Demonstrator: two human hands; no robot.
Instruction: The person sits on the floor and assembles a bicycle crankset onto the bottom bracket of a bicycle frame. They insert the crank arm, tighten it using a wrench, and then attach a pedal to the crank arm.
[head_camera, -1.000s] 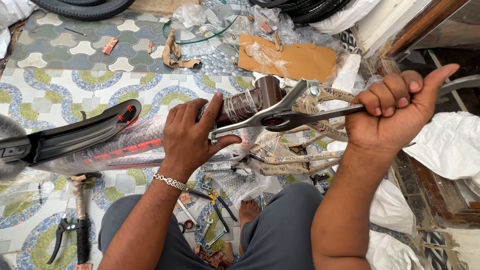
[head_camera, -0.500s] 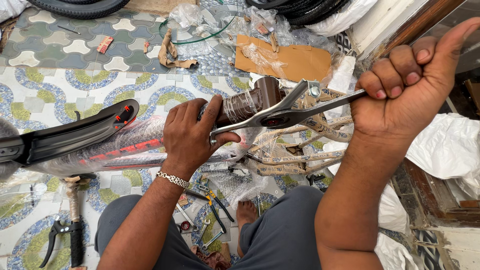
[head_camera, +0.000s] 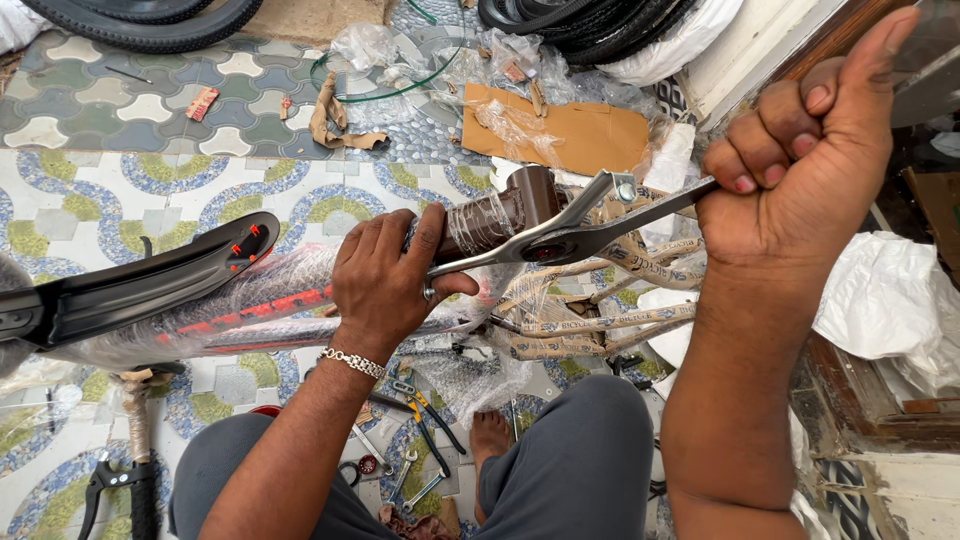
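While the person sits over it, these lines place all by the bicycle frame (head_camera: 300, 310).
Frame: plastic-wrapped, lying across the tiled floor (head_camera: 110, 190).
Left hand (head_camera: 395, 275): fingers curled down, clasping the frame's wrapped tube.
Right hand (head_camera: 800, 170): fisted around the wrench (head_camera: 580, 232) handle, thumb up, right of the frame.
Wrench: head at the frame's brown tube (head_camera: 510, 210).
Pliers (head_camera: 425, 425): below the frame.

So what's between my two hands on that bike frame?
In the head view, the grey wrench spans from the left hand to the right hand, crossing the brown wrapped tube.
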